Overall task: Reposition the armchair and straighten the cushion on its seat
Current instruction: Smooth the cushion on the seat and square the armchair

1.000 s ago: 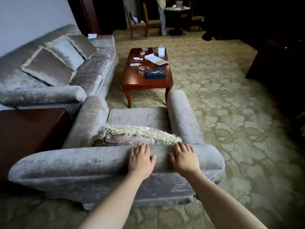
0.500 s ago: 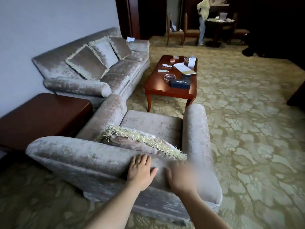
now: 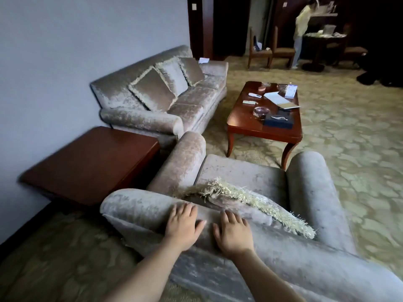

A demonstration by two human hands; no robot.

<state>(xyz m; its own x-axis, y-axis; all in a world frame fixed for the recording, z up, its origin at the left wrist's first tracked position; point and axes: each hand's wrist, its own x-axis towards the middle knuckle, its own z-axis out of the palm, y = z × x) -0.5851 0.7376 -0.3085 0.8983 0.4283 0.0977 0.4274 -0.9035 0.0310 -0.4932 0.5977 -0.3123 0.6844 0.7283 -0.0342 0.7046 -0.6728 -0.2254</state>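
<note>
I stand behind a grey velvet armchair (image 3: 244,173) with rolled arms, seen from over its backrest. A cushion (image 3: 246,196) with a cream fringe leans against the inside of the backrest, tilted down to the right; most of its face is hidden. My left hand (image 3: 182,226) lies flat on top of the backrest, fingers spread over the roll. My right hand (image 3: 234,233) rests palm down beside it, a hand's width to the right. Both hands press on the backrest.
A dark wooden side table (image 3: 91,162) stands against the chair's left arm by the wall. A matching sofa (image 3: 165,101) with three cushions is beyond it. A coffee table (image 3: 246,125) with papers and small items stands ahead. A person (image 3: 302,29) stands far back by chairs.
The armchair has swung so that its front points more to the upper left, and my view has turned left. My right hand has settled flat on the backrest again.
</note>
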